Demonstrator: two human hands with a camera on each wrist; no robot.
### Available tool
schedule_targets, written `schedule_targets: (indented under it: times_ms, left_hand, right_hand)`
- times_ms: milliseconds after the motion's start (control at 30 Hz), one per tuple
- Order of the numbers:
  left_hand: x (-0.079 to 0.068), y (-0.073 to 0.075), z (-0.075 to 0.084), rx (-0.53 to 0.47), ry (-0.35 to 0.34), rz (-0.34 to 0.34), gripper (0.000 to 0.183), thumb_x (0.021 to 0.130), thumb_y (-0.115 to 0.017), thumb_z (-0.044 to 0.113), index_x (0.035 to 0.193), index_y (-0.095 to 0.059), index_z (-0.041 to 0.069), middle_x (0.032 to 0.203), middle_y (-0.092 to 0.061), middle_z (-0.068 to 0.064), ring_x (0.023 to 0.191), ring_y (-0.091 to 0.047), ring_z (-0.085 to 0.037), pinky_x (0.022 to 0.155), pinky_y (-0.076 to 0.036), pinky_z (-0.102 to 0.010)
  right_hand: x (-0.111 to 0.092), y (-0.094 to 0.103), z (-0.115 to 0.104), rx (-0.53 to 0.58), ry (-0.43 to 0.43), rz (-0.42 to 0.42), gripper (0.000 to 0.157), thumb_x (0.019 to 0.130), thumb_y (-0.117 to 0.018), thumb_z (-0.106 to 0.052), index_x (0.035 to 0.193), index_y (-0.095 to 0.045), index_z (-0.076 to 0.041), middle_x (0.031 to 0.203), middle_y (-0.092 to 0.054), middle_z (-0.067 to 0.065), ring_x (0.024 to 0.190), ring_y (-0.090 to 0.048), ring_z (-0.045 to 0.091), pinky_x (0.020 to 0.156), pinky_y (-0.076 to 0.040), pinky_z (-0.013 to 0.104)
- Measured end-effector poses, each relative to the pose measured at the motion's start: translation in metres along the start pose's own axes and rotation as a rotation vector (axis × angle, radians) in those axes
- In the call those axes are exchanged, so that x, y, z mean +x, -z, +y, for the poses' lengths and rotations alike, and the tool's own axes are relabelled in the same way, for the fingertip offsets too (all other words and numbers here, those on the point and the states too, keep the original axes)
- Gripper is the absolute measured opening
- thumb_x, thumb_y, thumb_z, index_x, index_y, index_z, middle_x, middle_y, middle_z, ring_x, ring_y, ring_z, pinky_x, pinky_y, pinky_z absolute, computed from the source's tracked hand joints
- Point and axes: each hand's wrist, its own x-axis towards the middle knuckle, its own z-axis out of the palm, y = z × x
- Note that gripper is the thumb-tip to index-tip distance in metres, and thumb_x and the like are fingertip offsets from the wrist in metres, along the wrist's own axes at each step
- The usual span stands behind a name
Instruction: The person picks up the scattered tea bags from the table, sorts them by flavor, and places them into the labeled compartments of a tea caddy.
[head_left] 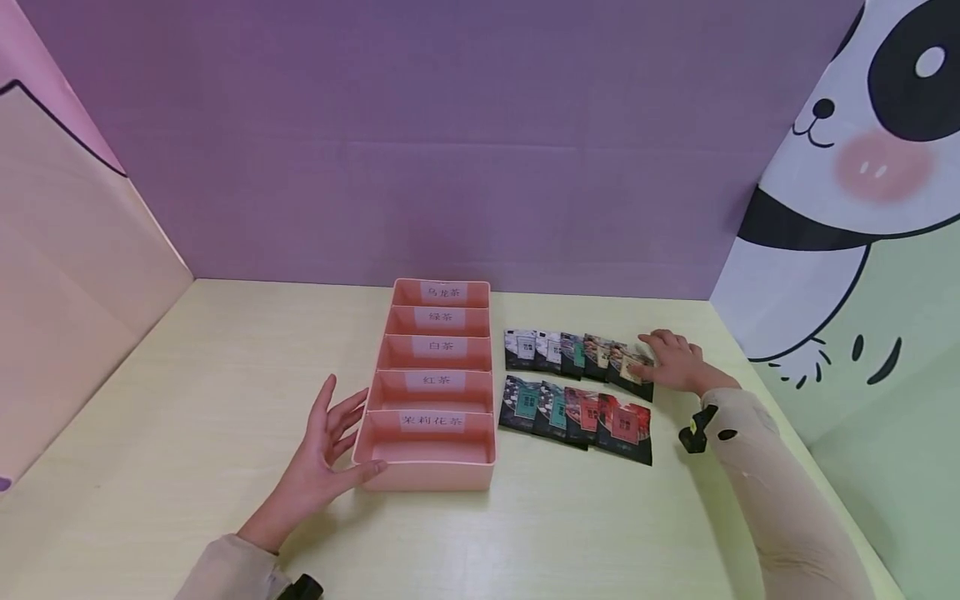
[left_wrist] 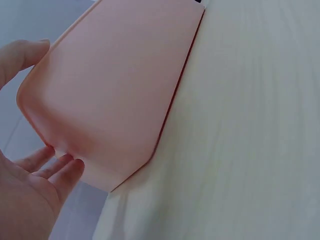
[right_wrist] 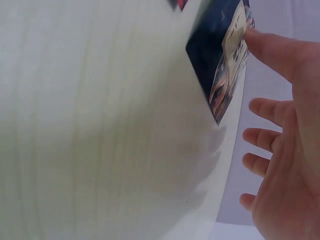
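A pink box with several labelled compartments stands lengthwise on the table. At its near left corner is my left hand, thumb on the front rim and fingertips against the left side, fingers spread. Tea sachets lie overlapping in two rows to the right of the box. Over the right end of the back row is my right hand; its thumb touches the dark end sachet, while the other fingers stay apart from it in the right wrist view. The front row ends with a red and black sachet.
The pale table meets a purple wall just behind the box. A panda-printed panel rises along the right side, near the right forearm. On the left stands a light pink panel.
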Motion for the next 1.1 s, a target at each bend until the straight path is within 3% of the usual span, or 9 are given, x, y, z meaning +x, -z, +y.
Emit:
schedule_targets:
  times_ms: [167,367,467,600,867,1100]
  left_hand:
    - [-0.001,-0.001,-0.002,-0.063,-0.012,0.010,0.116,0.080,-0.072,-0.014,0.159,0.009,0.013,0.152,-0.028,-0.030,0.131,-0.041,0.003,0.101,-0.037,-0.011]
    - [-0.003,-0.002,-0.005,-0.125,-0.027,0.038,0.110,0.079,-0.070,-0.017,0.159,0.001,0.012,0.150,-0.038,-0.001,0.132,-0.043,-0.003,0.101,-0.040,-0.013]
    - [-0.003,-0.003,-0.006,-0.144,-0.041,0.047,0.107,0.079,-0.069,-0.018,0.159,-0.003,0.011,0.147,-0.040,0.007,0.131,-0.044,-0.004,0.102,-0.040,-0.014]
    - [-0.002,-0.004,-0.007,-0.158,-0.057,0.048,0.105,0.079,-0.068,-0.020,0.158,-0.006,0.010,0.147,-0.041,0.008,0.132,-0.044,-0.004,0.102,-0.039,-0.014]
    - [-0.004,-0.004,-0.007,-0.158,-0.030,0.052,0.104,0.080,-0.069,-0.018,0.158,-0.007,0.011,0.148,-0.040,0.006,0.133,-0.043,-0.006,0.102,-0.040,-0.014]
    - [-0.004,-0.003,-0.006,-0.148,0.003,0.057,0.105,0.080,-0.070,-0.016,0.158,-0.005,0.011,0.148,-0.039,0.003,0.131,-0.043,-0.003,0.102,-0.040,-0.014]
  right_hand:
    - [0.003,-0.001,0.008,0.044,-0.014,-0.021,0.069,0.096,-0.058,-0.047,0.141,-0.046,0.004,0.148,-0.024,0.035,0.132,-0.020,0.060,0.099,-0.019,0.076]
    - [0.009,-0.009,0.019,0.113,0.009,0.020,0.060,0.094,-0.064,-0.041,0.131,-0.056,0.006,0.142,-0.031,0.037,0.126,-0.025,0.061,0.094,-0.026,0.078]
    - [0.012,-0.011,0.022,0.143,0.000,0.050,0.057,0.093,-0.068,-0.038,0.127,-0.058,0.006,0.139,-0.036,0.037,0.123,-0.029,0.061,0.093,-0.029,0.076]
    - [0.014,-0.011,0.023,0.207,-0.027,0.073,0.052,0.090,-0.074,-0.034,0.121,-0.060,0.005,0.132,-0.046,0.033,0.117,-0.034,0.054,0.092,-0.034,0.069]
    - [0.012,-0.006,0.015,0.325,-0.035,0.074,0.039,0.087,-0.078,-0.020,0.110,-0.058,0.004,0.103,-0.062,0.019,0.090,-0.058,0.031,0.071,-0.047,0.037]
    - [0.009,0.005,0.014,0.328,-0.023,0.104,0.026,0.085,-0.076,-0.009,0.103,-0.065,0.006,0.090,-0.068,0.013,0.075,-0.062,0.022,0.063,-0.052,0.035]
